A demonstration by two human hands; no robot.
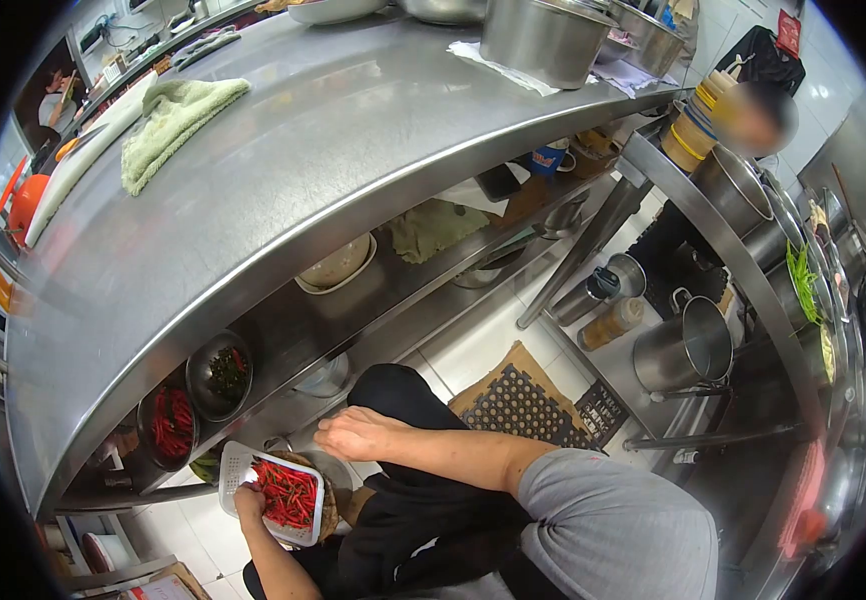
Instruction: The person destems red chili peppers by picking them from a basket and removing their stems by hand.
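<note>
A white perforated plastic basket (311, 535) full of red chilies (289, 494) sits low in front of me, slightly tilted. My left hand (250, 501) reaches over its left side, with curled fingers at the edge of the chilies. What those fingers hold is hidden, and a small white patch shows just above them. My right hand (355, 435) is in the air beside my knee, right of the basket. Its fingers are bent together, and anything between them is too small to make out.
A steel table (283, 140) arches over my work, its front edge close above. On the shelf below stand a bowl of red chilies (173, 424) and a bowl of chopped greens (225, 374). A steel pot (681, 345) stands at right. Another person is at upper right.
</note>
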